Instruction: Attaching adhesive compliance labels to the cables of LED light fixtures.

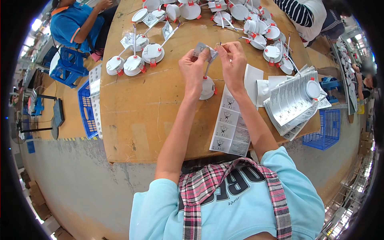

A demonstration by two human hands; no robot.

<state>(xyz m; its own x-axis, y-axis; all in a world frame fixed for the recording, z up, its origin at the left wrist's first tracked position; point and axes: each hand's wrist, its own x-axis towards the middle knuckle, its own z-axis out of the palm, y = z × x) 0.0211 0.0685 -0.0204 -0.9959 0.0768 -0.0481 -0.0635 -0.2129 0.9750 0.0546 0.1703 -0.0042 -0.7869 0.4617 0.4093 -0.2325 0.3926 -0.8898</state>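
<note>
A round white downlight (207, 89) with red clips stands on the table in front of me, its white cable rising between my hands. My left hand (193, 69) is closed, with a silver printed label (202, 52) pinched between thumb and fingers beside the upper cable. Just to the right, my right hand (233, 61) is closed in a pinch at the cable's upper end; its fingertips partly hide what they grip. Below my right forearm lies a sheet of silver labels (225, 130).
Several downlights (153, 53) with tagged cables stand at the left; a large heap of downlights (256, 26) lies far right. A stack of label sheets (286, 106) carries one downlight (313, 89). Blue crates (86, 106) flank the wooden table (140, 120). Co-workers (74, 24) sit at both sides.
</note>
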